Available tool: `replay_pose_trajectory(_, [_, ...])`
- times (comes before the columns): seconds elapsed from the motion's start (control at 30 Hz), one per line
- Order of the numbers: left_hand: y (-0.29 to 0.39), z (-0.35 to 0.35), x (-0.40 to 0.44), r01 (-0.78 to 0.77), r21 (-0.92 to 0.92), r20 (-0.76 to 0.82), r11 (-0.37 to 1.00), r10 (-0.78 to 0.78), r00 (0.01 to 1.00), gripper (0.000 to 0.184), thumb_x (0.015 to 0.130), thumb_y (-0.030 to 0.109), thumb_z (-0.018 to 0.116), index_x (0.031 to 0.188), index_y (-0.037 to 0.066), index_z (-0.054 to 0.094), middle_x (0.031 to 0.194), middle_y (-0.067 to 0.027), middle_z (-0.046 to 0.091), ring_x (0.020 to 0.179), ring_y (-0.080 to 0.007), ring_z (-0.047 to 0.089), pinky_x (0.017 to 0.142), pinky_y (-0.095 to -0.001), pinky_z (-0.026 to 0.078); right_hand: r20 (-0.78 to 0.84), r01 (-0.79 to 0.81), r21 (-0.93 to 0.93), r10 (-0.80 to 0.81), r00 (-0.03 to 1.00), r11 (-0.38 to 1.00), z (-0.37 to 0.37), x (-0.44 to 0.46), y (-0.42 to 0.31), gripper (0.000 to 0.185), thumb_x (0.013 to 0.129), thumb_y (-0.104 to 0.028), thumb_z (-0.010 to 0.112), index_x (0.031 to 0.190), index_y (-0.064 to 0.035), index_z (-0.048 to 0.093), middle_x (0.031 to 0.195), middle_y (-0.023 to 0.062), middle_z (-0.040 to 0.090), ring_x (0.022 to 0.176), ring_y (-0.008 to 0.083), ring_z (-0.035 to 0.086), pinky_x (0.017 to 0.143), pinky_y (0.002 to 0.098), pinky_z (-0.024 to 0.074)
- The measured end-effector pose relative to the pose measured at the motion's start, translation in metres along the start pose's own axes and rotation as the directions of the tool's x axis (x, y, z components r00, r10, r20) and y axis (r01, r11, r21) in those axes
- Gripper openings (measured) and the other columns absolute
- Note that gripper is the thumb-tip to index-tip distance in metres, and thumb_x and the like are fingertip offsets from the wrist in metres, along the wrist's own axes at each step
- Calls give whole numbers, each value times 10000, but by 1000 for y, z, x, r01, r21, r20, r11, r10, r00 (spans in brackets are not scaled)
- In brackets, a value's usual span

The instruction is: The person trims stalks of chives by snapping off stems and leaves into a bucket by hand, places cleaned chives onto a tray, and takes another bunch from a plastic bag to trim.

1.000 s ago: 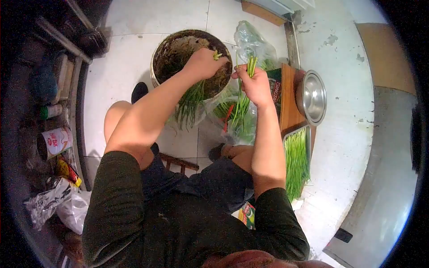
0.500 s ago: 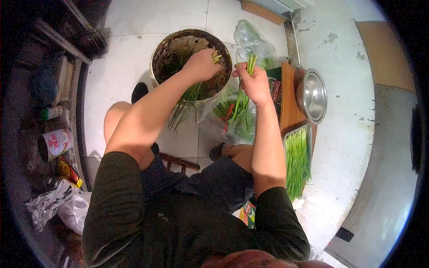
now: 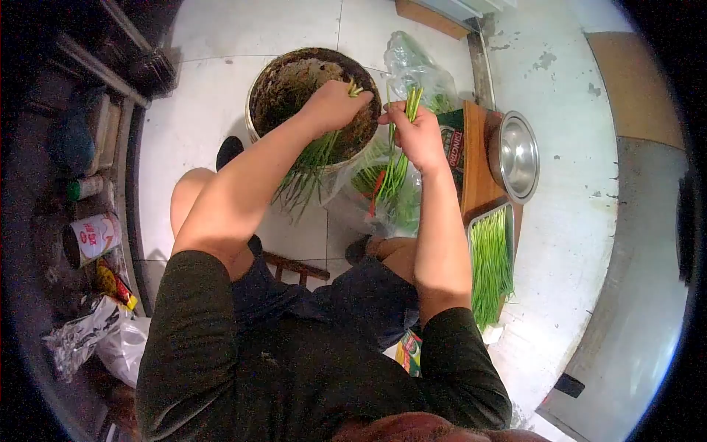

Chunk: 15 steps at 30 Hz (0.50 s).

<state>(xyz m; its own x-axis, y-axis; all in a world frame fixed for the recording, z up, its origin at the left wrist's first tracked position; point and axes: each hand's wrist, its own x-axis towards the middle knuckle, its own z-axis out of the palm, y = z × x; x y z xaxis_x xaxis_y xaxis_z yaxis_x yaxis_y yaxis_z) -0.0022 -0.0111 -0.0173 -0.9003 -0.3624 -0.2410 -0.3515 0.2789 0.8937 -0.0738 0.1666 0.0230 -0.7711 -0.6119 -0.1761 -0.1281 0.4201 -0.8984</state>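
Note:
My left hand [image 3: 333, 107] is closed round a bunch of green stalks [image 3: 313, 158], over the right part of a dirt-stained bucket [image 3: 254, 110]. Pale stalk ends stick out above its fingers and the green leaves hang over the bucket's near rim. Just right of the bucket, my right hand [image 3: 417, 136] grips a thinner bunch of green stalks [image 3: 398, 173], pale ends up. Below them a clear plastic bag [image 3: 361, 210] holds more greens and something red. The two hands are apart.
A metal bowl [image 3: 518, 156] stands on a wooden surface [image 3: 479, 173] at the right. Nearer me, a tray [image 3: 490, 265] holds neatly laid green stalks. Another plastic bag [image 3: 412, 62] lies behind the right hand. Shelves with a can [image 3: 96, 236] and bags line the left.
The leaves hanging from my left hand have swung and spread beside the bucket. The stalks in my right hand have shifted slightly. Both hands keep their hold, nearly in place.

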Motion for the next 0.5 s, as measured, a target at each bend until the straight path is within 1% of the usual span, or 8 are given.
replay_pose_trajectory(0.07, [8, -3, -6, 25, -2, -7, 1000, -25, 1000, 324, 839, 354, 627, 904, 43, 688, 740, -119, 657, 702, -216, 622, 695, -376, 474, -4, -23, 12, 23, 1000, 1000, 1, -2, -4, 161, 923, -152, 570, 990, -12, 612, 816, 57, 688, 490, 50, 433, 460, 207, 356])
replay_pose_trajectory(0.2, [12, -3, -12, -62, -226, 85, 972, 83, 993, 328, 830, 353, 658, 897, 35, 693, 780, -73, 680, 730, -154, 612, 711, -332, 476, 22, -63, 88, 61, 998, 994, 3, -4, -9, 152, 917, -140, 578, 997, -17, 614, 822, 54, 689, 491, 48, 436, 461, 206, 358])
replay_pose_trajectory(0.27, [16, -1, -17, -112, -312, 122, 943, 157, 980, 311, 821, 332, 675, 900, 33, 694, 796, -47, 684, 741, -130, 601, 720, -309, 474, 38, -46, 131, 41, 998, 990, 4, -3, -6, 150, 913, -146, 586, 982, -26, 643, 786, 37, 678, 509, 60, 469, 467, 220, 377])
replay_pose_trajectory(0.3, [17, -1, -18, -99, -327, 127, 940, 148, 981, 299, 818, 319, 678, 906, 34, 694, 793, -43, 682, 742, -131, 600, 726, -303, 473, 46, -39, 153, 33, 998, 987, 5, -3, -5, 150, 911, -149, 591, 974, -31, 657, 768, 28, 672, 519, 66, 485, 471, 227, 387])
replay_pose_trajectory(0.37, [20, -4, -19, -76, -357, 135, 931, 132, 982, 277, 811, 294, 685, 916, 38, 694, 787, -33, 677, 744, -133, 597, 737, -291, 470, 54, -41, 154, 33, 998, 987, 6, -2, -7, 142, 901, -130, 603, 981, -24, 654, 756, 27, 661, 509, 63, 479, 459, 225, 377])
replay_pose_trajectory(0.47, [10, 3, -11, -49, -444, 119, 895, 113, 986, 274, 805, 284, 687, 933, 41, 692, 764, -21, 656, 701, -127, 570, 689, -283, 461, 21, -41, 209, 37, 999, 977, 7, -3, -6, 130, 891, -116, 617, 976, -27, 659, 728, 17, 640, 493, 61, 470, 446, 225, 366])
replay_pose_trajectory(0.5, [10, 3, -10, -24, -450, 103, 893, 79, 992, 270, 800, 266, 689, 922, 25, 691, 767, -37, 657, 699, -129, 575, 676, -286, 462, 2, -38, 236, 39, 999, 971, 7, -2, -5, 126, 888, -114, 621, 972, -31, 663, 717, 12, 633, 487, 61, 467, 442, 225, 362])
